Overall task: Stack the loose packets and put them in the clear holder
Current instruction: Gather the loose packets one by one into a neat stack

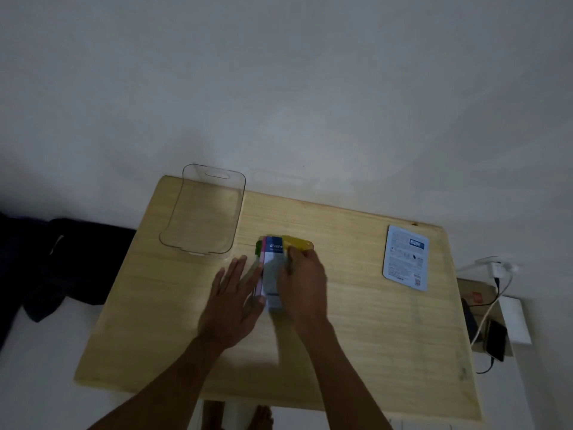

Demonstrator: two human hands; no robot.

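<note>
Here, near the middle of the pale wooden tabletop (356,305), I have both hands on a fanned bundle of flat packets (272,268). The top one is pale blue-grey with a dark blue band bearing white lettering; edges of a pink one and a green one peek out along its left side, and a yellow one sticks out at the far end, toward the right. My left hand (234,301) lies flat with the fingers straight and spread, its fingertips against the left edge of the bundle. My right hand (305,282) rests over the right side of the bundle, fingers curled down onto the packets, pressing them rather than lifting them. The two hands sit either side of the pile, close together with the packets between them.

The clear plastic holder (203,212), a shallow tray with rounded corners and a handle slot in its far wall, stands at the far left corner of the tabletop, just beyond the bundle and apart from it. One more pale blue packet (406,257) with small printed text lies alone near the far right corner, well apart from my hands. Past the right edge, a dark phone (496,341) and white cables (493,293) rest on a lower surface.
</note>
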